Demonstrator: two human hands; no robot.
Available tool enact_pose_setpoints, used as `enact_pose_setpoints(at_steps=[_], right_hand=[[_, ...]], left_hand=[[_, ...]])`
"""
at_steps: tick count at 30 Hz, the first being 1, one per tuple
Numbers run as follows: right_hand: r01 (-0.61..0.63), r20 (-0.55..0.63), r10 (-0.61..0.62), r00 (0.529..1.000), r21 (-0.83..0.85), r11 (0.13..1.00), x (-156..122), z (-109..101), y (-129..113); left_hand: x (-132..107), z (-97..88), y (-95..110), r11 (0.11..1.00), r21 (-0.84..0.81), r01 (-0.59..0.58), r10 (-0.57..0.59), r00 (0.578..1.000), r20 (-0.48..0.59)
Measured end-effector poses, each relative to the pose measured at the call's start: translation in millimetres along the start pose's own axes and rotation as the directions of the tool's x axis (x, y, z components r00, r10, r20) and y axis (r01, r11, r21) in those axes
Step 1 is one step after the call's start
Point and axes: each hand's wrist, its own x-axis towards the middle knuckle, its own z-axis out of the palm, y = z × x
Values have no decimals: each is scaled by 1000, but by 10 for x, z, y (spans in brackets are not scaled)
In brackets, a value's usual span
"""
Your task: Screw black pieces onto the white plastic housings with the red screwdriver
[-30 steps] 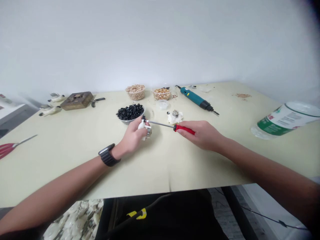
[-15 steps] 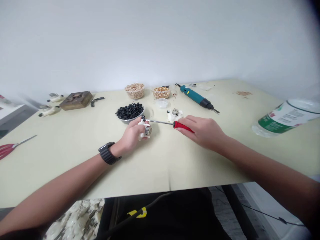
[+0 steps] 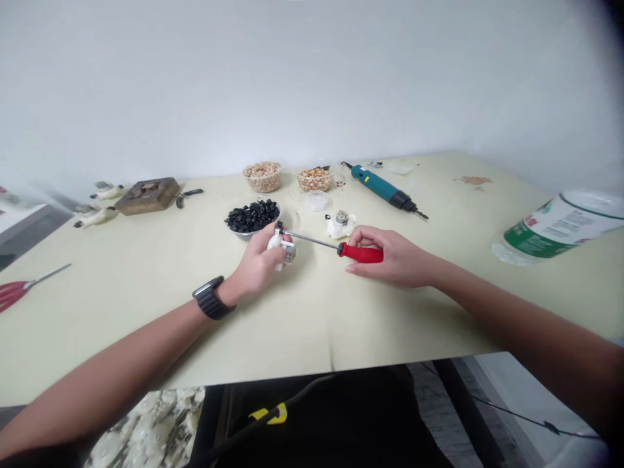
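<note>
My left hand (image 3: pixel 257 267) is closed around a small white plastic part with a metal motor (image 3: pixel 281 247), held just above the table. My right hand (image 3: pixel 394 258) grips the red handle of a screwdriver (image 3: pixel 336 246). Its metal shaft points left and its tip touches the top of the held part. A black watch (image 3: pixel 211 299) sits on my left wrist. A second white part with a motor (image 3: pixel 340 224) lies on the table just behind the screwdriver.
A bowl of black pieces (image 3: pixel 253 218) stands behind my left hand; two tubs of tan pieces (image 3: pixel 264 176) sit further back. A teal electric screwdriver (image 3: pixel 384 191), a brown block (image 3: pixel 147 195), red scissors (image 3: pixel 22 286) and a lying bottle (image 3: pixel 559 227) are on the cream table (image 3: pixel 146 286).
My right hand has rolled on the screwdriver handle, so more of the red handle now shows. The left hand and the part have barely moved.
</note>
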Motion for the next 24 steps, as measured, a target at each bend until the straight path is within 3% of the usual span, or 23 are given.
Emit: enact_pose_setpoints(at_steps=[2,4,7,9,12,15,17,21,24], right_hand=[[59,-74,-65,995,-80,995,0,12,23],[115,-161,-167,973,-294,949,-15,42,42],[148,-188,-329,926,-621,770,-49,86,62],[159,-167,-382,909,-708,688,-64,100,75],[181,-173,-364,915,-632,754,-57,102,91],[148,-156,-219,963,-371,917,-30,87,77],[88,-118,-116,986,-224,971,-15,68,51],[10,-83,-25,996,-176,984,3,21,35],[67,-153,-112,982,-275,959,5,7,71]], left_hand=[[4,11,-9,996,-71,48,-49,999,-11],[2,28,-17,986,-130,100,-105,994,-30],[-7,50,-28,971,-190,146,-160,986,-57],[-14,63,-30,972,-174,155,-169,983,-66],[-31,77,-22,984,-95,149,-157,985,-77],[-54,74,-13,996,-7,88,-88,993,-84],[-63,60,-14,997,68,30,-24,996,-80],[-52,39,-35,993,122,-1,7,999,-44],[-30,53,-43,997,-15,76,-77,996,-37]])
